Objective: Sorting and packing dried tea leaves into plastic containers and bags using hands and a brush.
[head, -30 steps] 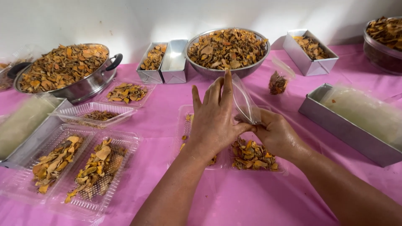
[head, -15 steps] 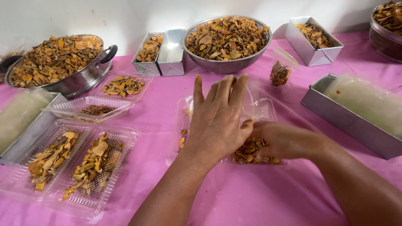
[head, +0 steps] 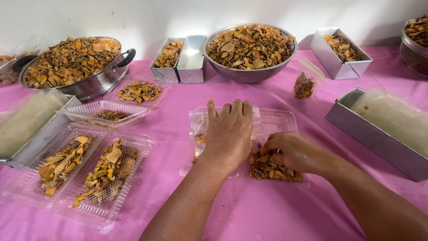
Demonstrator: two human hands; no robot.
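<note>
A clear plastic container (head: 272,122) holding dried orange-brown chips (head: 272,168) is lying on the pink tablecloth (head: 267,214), right under both hands. The left hand (head: 228,136) is pressing flat on its left part, palm down, fingers straight and held close together, thumb slightly apart. The right hand (head: 292,151) is resting just beside it on the chips, fingers curled inward and bunched; whether it is pinching a chip cannot be told.

Beyond the left hand's fingertips a large metal colander (head: 249,73) heaped with chips is standing, with 2 small metal tins (head: 180,71) touching each other just left of it. Beyond the right hand a small clear bag (head: 305,85) with a few chips is lying, and farther back another tin (head: 341,67). Well to the right of the right hand a long metal tray (head: 356,122) is holding clear bags. Left of the left hand 2 open plastic trays (head: 96,207) with chips are lying side by side, a metal pot (head: 96,85) full of chips behind them.
</note>
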